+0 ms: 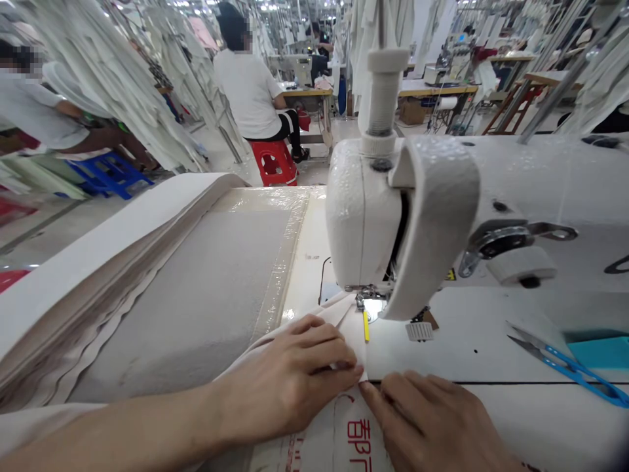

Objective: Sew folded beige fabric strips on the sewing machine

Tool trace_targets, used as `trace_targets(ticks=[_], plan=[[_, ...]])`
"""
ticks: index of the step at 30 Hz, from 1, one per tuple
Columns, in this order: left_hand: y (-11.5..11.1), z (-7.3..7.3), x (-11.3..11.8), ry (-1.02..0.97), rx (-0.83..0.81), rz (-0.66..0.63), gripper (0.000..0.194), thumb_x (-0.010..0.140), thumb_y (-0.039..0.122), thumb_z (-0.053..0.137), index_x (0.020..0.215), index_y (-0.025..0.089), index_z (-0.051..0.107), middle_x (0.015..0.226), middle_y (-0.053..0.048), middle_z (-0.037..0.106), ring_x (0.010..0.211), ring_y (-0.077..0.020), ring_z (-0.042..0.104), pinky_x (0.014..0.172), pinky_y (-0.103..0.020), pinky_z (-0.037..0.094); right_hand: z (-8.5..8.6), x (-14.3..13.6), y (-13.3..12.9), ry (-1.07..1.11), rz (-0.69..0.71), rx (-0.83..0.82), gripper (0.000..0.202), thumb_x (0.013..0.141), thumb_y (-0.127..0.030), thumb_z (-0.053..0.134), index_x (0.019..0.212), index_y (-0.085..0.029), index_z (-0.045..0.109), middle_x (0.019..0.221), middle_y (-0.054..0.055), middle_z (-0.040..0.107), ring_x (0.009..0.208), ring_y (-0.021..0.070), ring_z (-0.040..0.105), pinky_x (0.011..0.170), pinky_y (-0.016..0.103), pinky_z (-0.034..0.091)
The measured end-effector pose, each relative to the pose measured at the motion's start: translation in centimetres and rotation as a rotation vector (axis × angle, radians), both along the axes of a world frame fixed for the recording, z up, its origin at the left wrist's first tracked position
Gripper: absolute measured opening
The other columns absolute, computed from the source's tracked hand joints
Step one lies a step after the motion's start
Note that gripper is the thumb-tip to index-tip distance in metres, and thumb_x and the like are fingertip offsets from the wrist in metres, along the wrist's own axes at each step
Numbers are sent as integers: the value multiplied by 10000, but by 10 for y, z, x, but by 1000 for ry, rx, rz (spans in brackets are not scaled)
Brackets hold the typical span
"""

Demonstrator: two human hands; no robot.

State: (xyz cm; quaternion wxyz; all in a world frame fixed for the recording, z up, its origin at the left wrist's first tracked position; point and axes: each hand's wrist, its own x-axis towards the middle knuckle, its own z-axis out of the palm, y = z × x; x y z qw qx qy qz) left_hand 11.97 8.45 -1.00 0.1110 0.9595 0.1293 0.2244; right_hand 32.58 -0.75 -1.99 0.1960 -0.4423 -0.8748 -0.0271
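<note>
A pale fabric piece (351, 331) runs from under the presser foot (361, 303) of a white sewing machine (361, 216) toward my hands. My left hand (299, 373) lies on the cloth, its thumb and forefinger pinching the fabric edge. Just to the right, my right hand (427, 419) rests with its forefinger tip at the same edge, the other fingers curled; whether it grips the cloth is hidden. A yellow strip (366, 326) sits beside the fabric, just below the foot. Red printed characters (358, 439) show on the surface between my hands.
Blue-handled snips (574, 370) lie at the right beside a teal object (602, 352). Stacked pale fabric (98, 262) covers the left side. Behind, a person in a white shirt (250, 92) sits on a red stool (276, 162); another person (39, 108) sits at far left.
</note>
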Motion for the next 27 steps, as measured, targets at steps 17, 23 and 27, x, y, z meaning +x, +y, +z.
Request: trace_targets(ticks=[17,23,27], plan=[[11,3,-1,-56,155,23,251,965,107,423,1059,140,654,1005,-28,765,952,-160,654,867,-297,438,-5,5,29,-31,-89,67,411,753,-6,484,1081,-166,671,758,5,640,492,128,410,464,271,356],[10,3,-5,-9,99,48,250,950,113,448,1066,150,666,1054,-45,751,967,-166,652,866,-303,445,-9,1,28,-82,-69,176,415,701,37,433,972,-160,679,719,12,608,632,177,518,502,304,369],[23,2,-2,-3,133,75,289,968,127,401,1066,156,672,1071,-65,745,1003,-185,646,908,-332,441,-10,0,37,-169,-115,225,508,659,56,421,1056,-135,675,700,15,654,454,149,389,401,311,248]])
